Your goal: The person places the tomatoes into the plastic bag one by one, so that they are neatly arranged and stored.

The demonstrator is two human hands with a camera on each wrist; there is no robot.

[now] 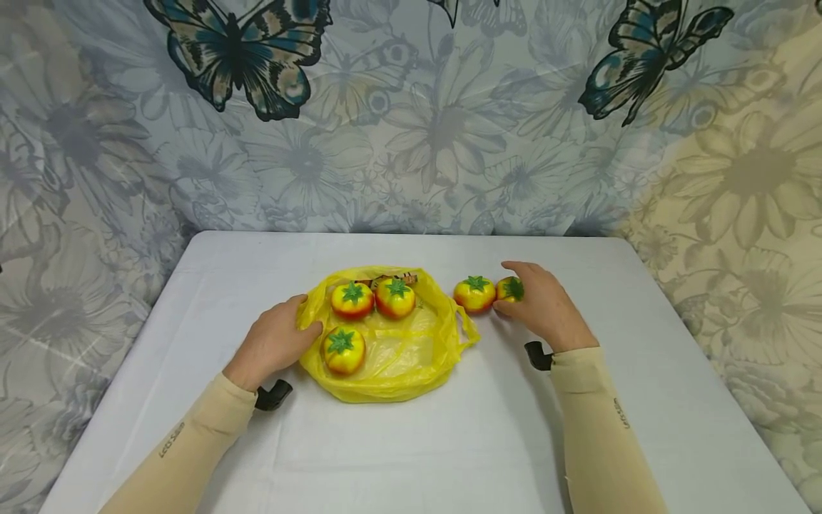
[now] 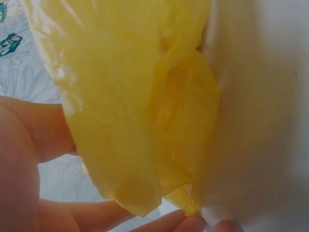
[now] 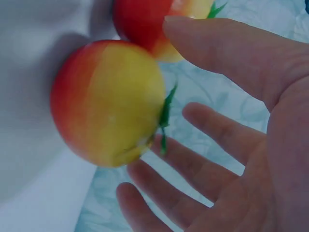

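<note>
A yellow plastic bag point(image 1: 398, 371) lies spread on the table, with three red-and-yellow tomatoes with green leafy tops in it; one tomato point(image 1: 344, 351) is nearest my left hand. My left hand point(image 1: 272, 339) holds the bag's left edge, thumb over the rim and fingers outside. In the left wrist view the yellow film point(image 2: 111, 111) passes between thumb and fingers. To the right of the bag stand two more tomatoes side by side. My right hand point(image 1: 546, 303) reaches around the outer tomato point(image 3: 108, 104), its fingers spread and loosely bent. The other tomato point(image 1: 474, 294) sits by the thumb tip.
A white-covered table point(image 1: 411, 457) carries everything. Behind it hangs a flowered cloth point(image 1: 443, 143) with butterflies. A looped bag handle point(image 1: 467, 330) sticks out to the right, just below the two tomatoes. Black wrist mounts point(image 1: 274, 395) show beneath both sleeves.
</note>
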